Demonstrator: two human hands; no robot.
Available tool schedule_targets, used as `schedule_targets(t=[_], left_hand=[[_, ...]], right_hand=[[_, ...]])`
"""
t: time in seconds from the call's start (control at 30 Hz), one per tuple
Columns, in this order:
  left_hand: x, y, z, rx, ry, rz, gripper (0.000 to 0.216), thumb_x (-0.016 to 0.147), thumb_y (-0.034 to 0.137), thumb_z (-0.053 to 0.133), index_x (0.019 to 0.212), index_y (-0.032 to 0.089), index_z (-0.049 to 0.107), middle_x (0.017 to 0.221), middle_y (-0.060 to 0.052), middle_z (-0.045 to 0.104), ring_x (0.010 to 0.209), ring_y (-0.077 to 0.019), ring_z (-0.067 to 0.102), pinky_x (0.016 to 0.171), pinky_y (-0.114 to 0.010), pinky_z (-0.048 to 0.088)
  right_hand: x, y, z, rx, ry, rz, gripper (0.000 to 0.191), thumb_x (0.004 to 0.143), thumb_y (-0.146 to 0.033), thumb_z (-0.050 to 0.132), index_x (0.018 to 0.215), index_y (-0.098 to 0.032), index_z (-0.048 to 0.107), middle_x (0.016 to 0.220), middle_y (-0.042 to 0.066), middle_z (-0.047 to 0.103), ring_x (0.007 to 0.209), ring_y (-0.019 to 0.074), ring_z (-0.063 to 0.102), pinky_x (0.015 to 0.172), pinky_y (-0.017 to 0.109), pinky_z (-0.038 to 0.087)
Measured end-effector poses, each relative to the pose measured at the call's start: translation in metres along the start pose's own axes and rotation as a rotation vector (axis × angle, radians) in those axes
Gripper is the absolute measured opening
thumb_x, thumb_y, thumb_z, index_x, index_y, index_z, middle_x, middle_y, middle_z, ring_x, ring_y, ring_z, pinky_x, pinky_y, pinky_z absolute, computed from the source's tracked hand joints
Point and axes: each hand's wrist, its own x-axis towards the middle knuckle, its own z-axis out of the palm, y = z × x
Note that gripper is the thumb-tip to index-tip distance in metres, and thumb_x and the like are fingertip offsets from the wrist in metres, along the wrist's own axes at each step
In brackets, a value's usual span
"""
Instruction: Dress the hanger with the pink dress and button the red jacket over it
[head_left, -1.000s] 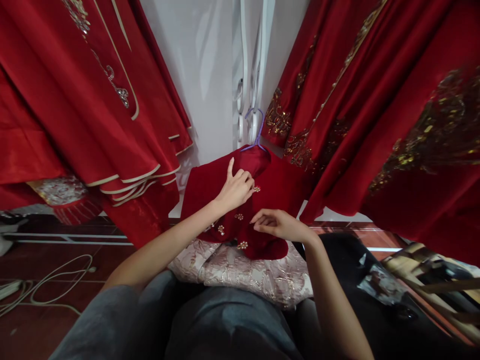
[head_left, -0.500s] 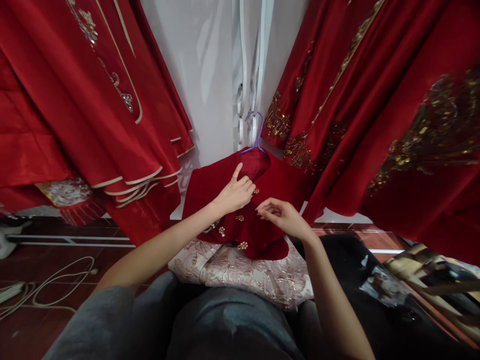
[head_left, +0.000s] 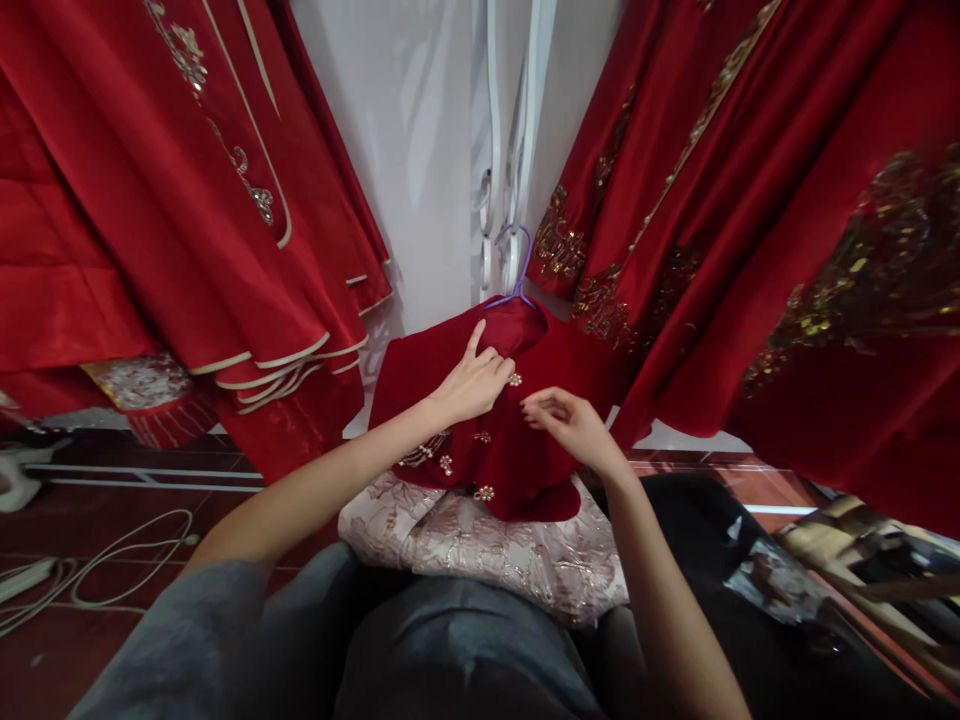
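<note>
A small dark red velvet jacket [head_left: 420, 375] with pearl buttons hangs on a purple hanger [head_left: 512, 270] over a pale brocade skirt [head_left: 487, 550] in my lap. My left hand [head_left: 471, 382] pinches the jacket's front edge near the collar, index finger raised. My right hand [head_left: 566, 425] is curled on the other front edge, beside a button [head_left: 514, 380], fingertips pinched on the cloth.
Long red embroidered gowns hang to the left [head_left: 187, 200] and right [head_left: 750, 230] of a white door [head_left: 420, 150]. White cables [head_left: 112, 565] lie on the red tiled floor at left. Black bags [head_left: 750, 570] sit at right.
My right hand has moved up and a little right along the jacket's front, closer to my left hand. The left hand stays near the collar.
</note>
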Motion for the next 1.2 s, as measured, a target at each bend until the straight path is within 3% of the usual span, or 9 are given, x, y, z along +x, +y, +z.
schedule_targets(t=[0.1, 0.17, 0.3, 0.43, 0.6, 0.77, 0.93, 1.03, 1.2], left_hand=[[-0.002, 0.005, -0.004, 0.002, -0.005, 0.007, 0.026, 0.096, 0.022, 0.035, 0.095, 0.013, 0.060, 0.079, -0.003, 0.064, 0.081, -0.0189, 0.062, 0.117, -0.059, 0.007], [-0.007, 0.006, -0.003, 0.024, -0.049, -0.001, 0.029, 0.096, 0.023, 0.034, 0.101, 0.010, 0.060, 0.082, -0.006, 0.065, 0.076, -0.0193, 0.063, 0.116, -0.054, 0.017], [-0.023, -0.005, 0.005, 0.106, -0.191, -0.130, 0.028, 0.087, 0.007, 0.036, 0.099, 0.007, 0.062, 0.082, -0.012, 0.067, 0.075, -0.0223, 0.065, 0.107, -0.046, 0.030], [-0.042, -0.028, 0.015, 0.163, -0.208, -0.207, 0.031, 0.081, 0.004, 0.037, 0.094, 0.011, 0.065, 0.078, -0.013, 0.069, 0.083, -0.0262, 0.064, 0.106, -0.049, 0.026], [-0.058, -0.048, 0.023, 0.087, -0.169, -0.127, 0.034, 0.079, 0.013, 0.039, 0.097, 0.019, 0.067, 0.083, -0.012, 0.070, 0.096, -0.0304, 0.060, 0.103, -0.052, 0.026], [-0.060, -0.078, 0.024, -0.070, -0.167, -0.334, 0.035, 0.082, 0.025, 0.038, 0.088, 0.017, 0.072, 0.083, -0.016, 0.069, 0.107, -0.0348, 0.055, 0.104, -0.055, 0.022], [-0.051, -0.106, 0.013, 0.141, -0.233, -0.380, 0.045, 0.087, 0.039, 0.033, 0.075, 0.018, 0.071, 0.077, -0.014, 0.067, 0.109, -0.0357, 0.053, 0.105, -0.058, 0.017], [-0.049, -0.110, 0.000, 0.188, -0.296, -0.400, 0.045, 0.088, 0.041, 0.033, 0.078, 0.018, 0.071, 0.075, -0.011, 0.068, 0.108, -0.0345, 0.054, 0.108, -0.057, 0.012], [-0.048, -0.114, -0.024, 0.205, -0.435, -0.501, 0.061, 0.086, 0.061, 0.037, 0.091, 0.010, 0.070, 0.093, -0.018, 0.069, 0.114, -0.0397, 0.050, 0.106, -0.059, 0.012]], right_hand=[[0.022, -0.007, 0.010, 0.161, 0.185, -0.030, 0.049, 0.078, -0.061, 0.061, 0.103, -0.019, 0.059, 0.104, 0.012, 0.067, 0.099, 0.0217, 0.065, 0.093, 0.041, 0.053], [0.035, -0.012, 0.020, 0.187, 0.204, -0.033, 0.059, 0.083, -0.066, 0.050, 0.119, -0.020, 0.054, 0.120, 0.014, 0.062, 0.115, 0.0235, 0.060, 0.100, 0.041, 0.049], [0.045, -0.019, 0.030, -0.191, 0.270, 0.093, 0.079, 0.084, -0.067, 0.046, 0.137, -0.010, 0.039, 0.141, 0.022, 0.046, 0.139, 0.0325, 0.034, 0.113, 0.047, 0.032], [0.044, -0.020, 0.009, -0.563, 0.387, 0.233, 0.076, 0.087, -0.058, 0.047, 0.132, 0.003, 0.040, 0.130, 0.035, 0.048, 0.130, 0.0429, 0.042, 0.107, 0.054, 0.033], [0.048, -0.025, -0.024, -0.758, 0.444, 0.291, 0.064, 0.089, -0.053, 0.046, 0.124, 0.001, 0.046, 0.123, 0.034, 0.052, 0.121, 0.0412, 0.050, 0.102, 0.051, 0.037], [0.054, -0.031, -0.043, -0.940, 0.465, 0.304, 0.067, 0.092, -0.054, 0.041, 0.124, 0.005, 0.048, 0.126, 0.035, 0.051, 0.124, 0.0418, 0.047, 0.104, 0.050, 0.033], [0.074, -0.028, -0.071, -1.053, 0.510, 0.317, 0.071, 0.093, -0.054, 0.038, 0.120, 0.010, 0.052, 0.127, 0.038, 0.050, 0.127, 0.0426, 0.044, 0.105, 0.052, 0.030], [0.084, -0.027, -0.086, -1.081, 0.482, 0.357, 0.075, 0.093, -0.056, 0.035, 0.118, 0.011, 0.055, 0.122, 0.038, 0.054, 0.125, 0.0418, 0.046, 0.103, 0.053, 0.033], [0.087, -0.032, -0.100, -1.010, 0.164, 0.393, 0.066, 0.094, -0.058, 0.033, 0.098, -0.004, 0.070, 0.109, 0.026, 0.066, 0.114, 0.0346, 0.059, 0.098, 0.044, 0.042]])
